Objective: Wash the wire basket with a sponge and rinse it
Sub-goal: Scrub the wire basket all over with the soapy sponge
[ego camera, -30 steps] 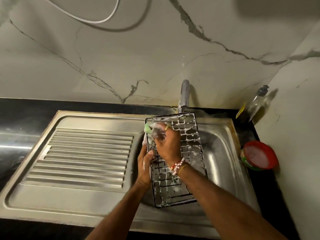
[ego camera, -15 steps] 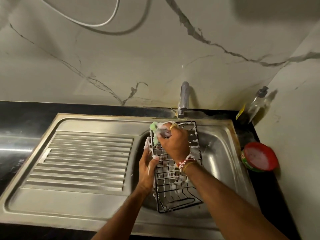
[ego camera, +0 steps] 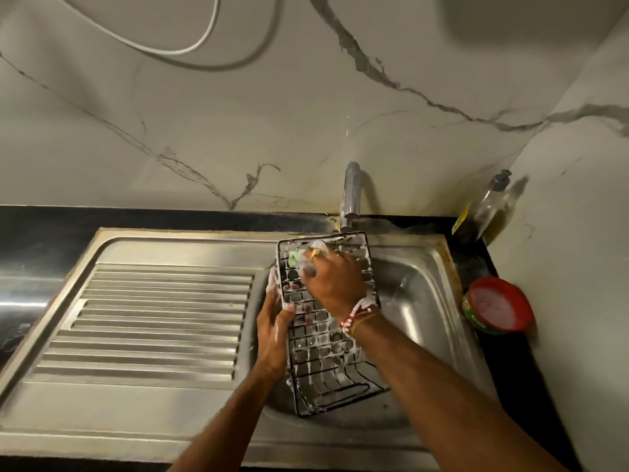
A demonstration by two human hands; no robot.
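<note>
A black wire basket (ego camera: 326,356), streaked with white foam, stands tilted over the steel sink bowl (ego camera: 422,301). My left hand (ego camera: 274,332) grips its left edge, thumb over the rim wire. My right hand (ego camera: 332,279) holds a green sponge (ego camera: 294,257) and presses it against the grid near the basket's top left corner. Most of the sponge is hidden under my fingers and suds.
The tap (ego camera: 350,199) stands just behind the basket, with no water running. A ribbed draining board (ego camera: 160,318) fills the left. A red-rimmed tub of soap paste (ego camera: 497,306) and a clear pump bottle (ego camera: 490,206) sit on the dark counter at right.
My right hand has rubbed the sponge around the basket's top left corner, and the basket has shifted and tilted slightly in my left hand's grip.
</note>
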